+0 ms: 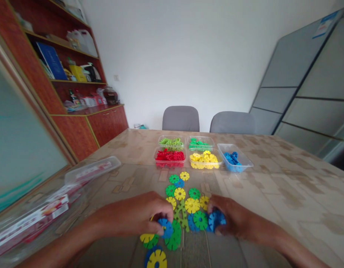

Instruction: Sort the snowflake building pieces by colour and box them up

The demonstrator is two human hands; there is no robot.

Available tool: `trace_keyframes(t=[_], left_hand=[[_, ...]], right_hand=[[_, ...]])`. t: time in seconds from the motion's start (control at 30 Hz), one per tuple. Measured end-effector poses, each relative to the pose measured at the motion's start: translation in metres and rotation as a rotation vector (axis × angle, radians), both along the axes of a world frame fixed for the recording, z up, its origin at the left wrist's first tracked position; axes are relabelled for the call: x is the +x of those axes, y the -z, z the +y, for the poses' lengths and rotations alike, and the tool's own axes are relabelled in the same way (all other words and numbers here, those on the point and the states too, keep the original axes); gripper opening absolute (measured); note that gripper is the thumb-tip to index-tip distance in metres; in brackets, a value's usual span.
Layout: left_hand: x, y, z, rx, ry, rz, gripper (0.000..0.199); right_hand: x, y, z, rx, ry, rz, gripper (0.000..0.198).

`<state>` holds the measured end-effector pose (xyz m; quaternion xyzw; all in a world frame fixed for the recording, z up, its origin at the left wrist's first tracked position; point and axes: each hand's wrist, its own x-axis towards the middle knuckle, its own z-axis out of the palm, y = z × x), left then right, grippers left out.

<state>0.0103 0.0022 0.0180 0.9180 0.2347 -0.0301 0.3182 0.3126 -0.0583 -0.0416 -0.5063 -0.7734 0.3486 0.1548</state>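
The left hand (157,211) pinched a blue notched disc (165,228) between thumb and finger, its face turned toward the wearer; the right hand (227,216) was closed on a blue piece (216,220), though whether it held one or several could not be told. The hands were apart, with loose discs between them, among them a green disc (200,220) just beside the right hand's fingers and a large yellow disc (192,205) nearer the right than the left. A light-green piece (182,216) lay between the hands, its long axis running away from the wearer, closer to the left fingertips. Farther out stood five clear tubs; the blue tub (248,163), holding blue pieces, sat ahead and to the right, nearer the right hand, its length slanting off rightward, beside the yellow tub (192,164). To the left on the table (286,178), a white label (29,223) with red areas bore print too blurred to read, and the blue-and-white sticker (325,25) on the grey cabinet (283,63) was likewise illegible. No brand could be made out.
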Motion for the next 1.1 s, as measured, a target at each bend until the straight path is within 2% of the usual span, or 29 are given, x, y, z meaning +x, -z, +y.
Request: trace_keyframes(t=[0.1,0.2,0.27,0.33,0.43,0.53,0.67,0.77,0.87,1.1], left_hand=[[-0.004,-0.006,0.002,-0.064,0.040,0.074,0.020],[-0.011,-0.006,-0.004,-0.124,0.094,0.183,0.036],[-0.015,-0.002,-0.014,-0.100,0.076,0.232,0.049],[-0.017,0.003,-0.027,-0.069,0.004,0.253,0.054],[-0.016,0.013,-0.041,-0.062,-0.128,0.249,0.048],[-0.016,0.022,-0.044,-0.024,-0.189,0.207,0.038],[-0.016,0.035,-0.032,0.085,-0.184,0.125,0.028],[-0.016,0.041,-0.018,0.174,-0.235,0.043,0.018],[-0.016,0.040,-0.004,0.207,-0.272,0.004,0.009],[-0.014,0.030,0.006,0.224,-0.302,-0.037,0.010]], right_hand=[[-0.001,-0.001,0.000,0.008,-0.038,0.018,0.043],[-0.001,-0.003,-0.001,0.007,-0.080,0.040,0.042],[-0.001,-0.004,-0.002,0.001,-0.081,0.026,0.037],[-0.001,-0.003,-0.002,-0.008,-0.057,0.006,0.036],[-0.003,0.001,0.000,-0.004,-0.009,0.016,0.032],[-0.006,0.009,0.004,0.023,-0.001,0.084,0.023],[-0.008,0.017,0.010,0.068,-0.009,0.155,0.020],[-0.007,0.019,0.011,0.082,-0.039,0.193,0.018],[-0.007,0.018,0.012,0.073,-0.077,0.217,0.016],[-0.008,0.012,0.012,0.069,-0.084,0.221,0.018]])
